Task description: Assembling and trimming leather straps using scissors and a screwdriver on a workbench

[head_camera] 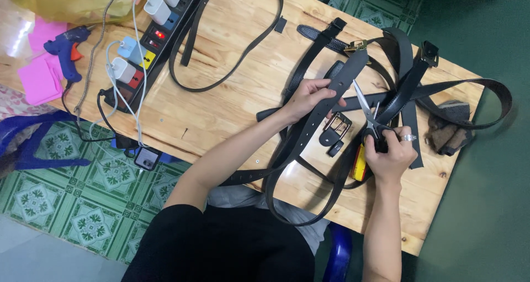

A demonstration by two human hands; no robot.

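Our left hand (307, 97) is pinching a black belt strap (338, 86) near its end, with the thumb on top and the fingers curled under it. We are holding the strap up a little over the wooden worktop (232, 102), and the rest of it is looping down toward our lap. Our right hand (389, 152) is closed around the handles of a pair of scissors (367, 113). The silver blades are standing open, and their tips are pointing up at the strap, just beside its edge. We are wearing a ring (408, 138) on this hand. A yellow and red tool (359, 164) is lying under our right hand.

A silver belt buckle (337, 126) is lying between our two hands, with a small black clip (334, 148) just below it. More black belts (408, 78) are piling up behind the scissors, and one has a gold buckle (356, 46). Another long belt (232, 56) is curling near the middle of the worktop. At the far left, a black power strip (160, 39) is holding white chargers (157, 9). A blue glue gun (66, 50) is lying beside pink pads (38, 78).
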